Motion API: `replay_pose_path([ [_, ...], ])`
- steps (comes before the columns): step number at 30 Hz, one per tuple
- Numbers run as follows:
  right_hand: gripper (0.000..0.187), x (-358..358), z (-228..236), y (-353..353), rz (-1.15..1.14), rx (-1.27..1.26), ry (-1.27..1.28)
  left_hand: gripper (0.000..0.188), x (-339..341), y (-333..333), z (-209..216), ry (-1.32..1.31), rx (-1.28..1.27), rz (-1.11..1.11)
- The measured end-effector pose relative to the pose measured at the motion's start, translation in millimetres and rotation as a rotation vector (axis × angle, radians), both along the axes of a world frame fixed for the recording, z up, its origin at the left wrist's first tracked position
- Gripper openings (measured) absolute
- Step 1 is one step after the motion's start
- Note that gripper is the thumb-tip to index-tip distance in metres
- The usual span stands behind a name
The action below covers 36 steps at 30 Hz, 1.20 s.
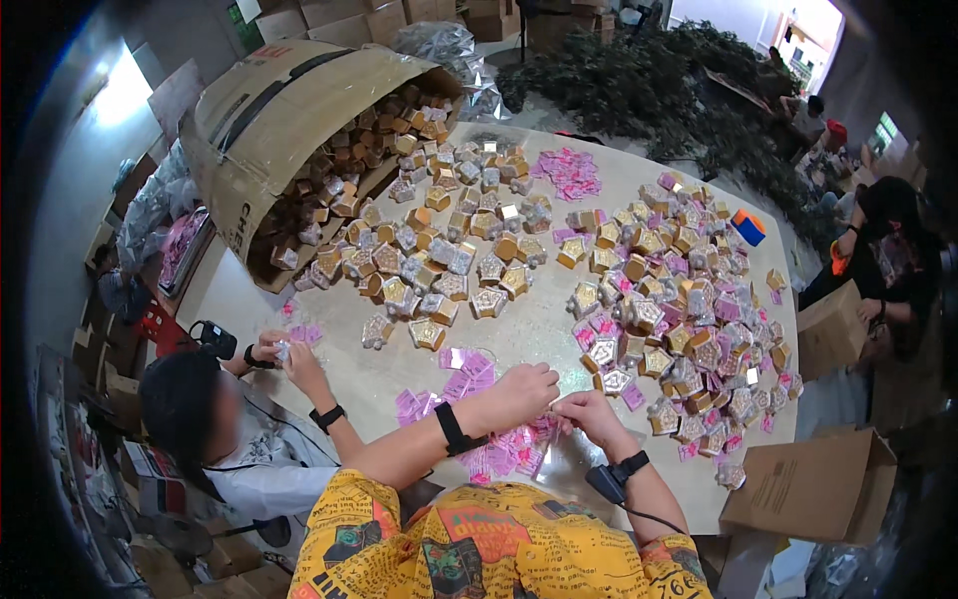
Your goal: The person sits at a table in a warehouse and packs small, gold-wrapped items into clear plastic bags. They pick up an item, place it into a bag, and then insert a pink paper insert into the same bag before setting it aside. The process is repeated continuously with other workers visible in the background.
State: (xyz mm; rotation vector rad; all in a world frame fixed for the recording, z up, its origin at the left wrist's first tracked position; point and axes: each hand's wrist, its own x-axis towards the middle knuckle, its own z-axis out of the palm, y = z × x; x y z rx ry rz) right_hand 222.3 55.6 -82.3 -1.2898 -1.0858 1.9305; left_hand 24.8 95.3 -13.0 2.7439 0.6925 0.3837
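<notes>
Currently, your left hand (527,393) and right hand (593,415) are hovering close together over the bench (554,334), fingers curling inward; how tightly they are closing, or on what, I cannot tell. Pink tags (514,454) are lying loose and overlapping just beneath them. Your right-wrist cable (654,516) is running along your forearm, so a quick reach could be sweeping tags away, while tugging at the piled pentagonal boxes (689,324) could be toppling that heap.
</notes>
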Motion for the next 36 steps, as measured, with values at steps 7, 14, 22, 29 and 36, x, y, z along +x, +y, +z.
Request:
replay_pose_path([
  [7,0.010,-8.0,10.0,20.8,0.000,0.212,-0.182,0.015,4.6,23.9,-36.8,-0.054,-0.468,0.346],
  [14,0.009,-15.7,17.5,37.2,0.234,1.124,-0.748,0.015,-4.4,50.7,-62.0,-0.258,-1.062,0.426],
  [22,0.007,-15.3,-11.0,42.0,0.327,1.260,-0.885,0.013,0.3,73.8,-117.9,-0.180,-1.445,0.397],
  [29,0.007,-1.1,-14.3,41.6,0.196,1.016,-0.892,0.033,-10.0,130.0,-116.9,0.110,-0.137,0.884],
  [36,0.007,3.7,-6.3,31.9,0.088,0.984,-0.777,0.040,-42.9,147.3,-165.3,0.004,-0.252,1.171],
])
